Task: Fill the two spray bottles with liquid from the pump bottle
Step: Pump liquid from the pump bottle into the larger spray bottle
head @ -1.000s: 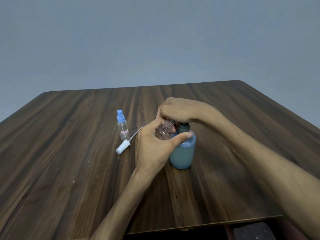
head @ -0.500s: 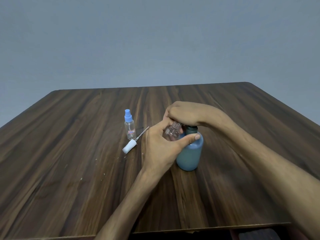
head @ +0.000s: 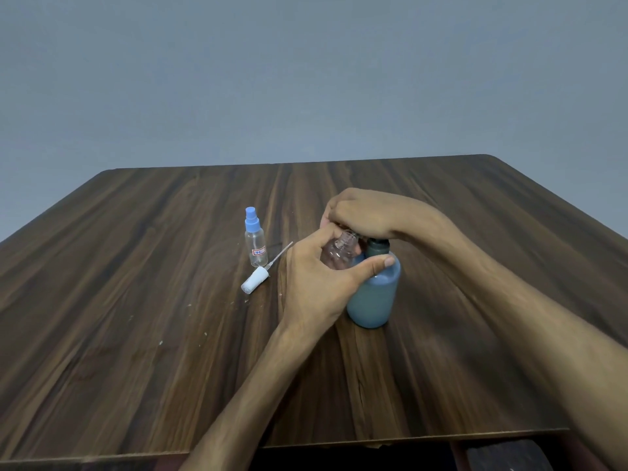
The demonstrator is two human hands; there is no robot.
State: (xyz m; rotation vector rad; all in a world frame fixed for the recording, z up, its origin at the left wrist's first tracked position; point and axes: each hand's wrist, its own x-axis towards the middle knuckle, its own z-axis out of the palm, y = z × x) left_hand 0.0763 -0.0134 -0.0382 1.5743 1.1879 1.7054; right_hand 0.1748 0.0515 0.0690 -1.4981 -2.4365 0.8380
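Two spray bottles need filling, and we judge neither done: our left grip curls round the open clear spray bottle, tilting its threaded neck under the pump head, which our right grip covers with curled fingers. The pump bottle, smooth, rounded, teal and translucent, stands touching the left thumb. Left of that grip, on the wood-grain desk, lie the white sprayer cap and the blue-capped spray bottle, seemingly empty.

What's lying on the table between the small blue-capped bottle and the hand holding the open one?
In the head view, a white spray cap with its thin dip tube lies there on the wooden table.
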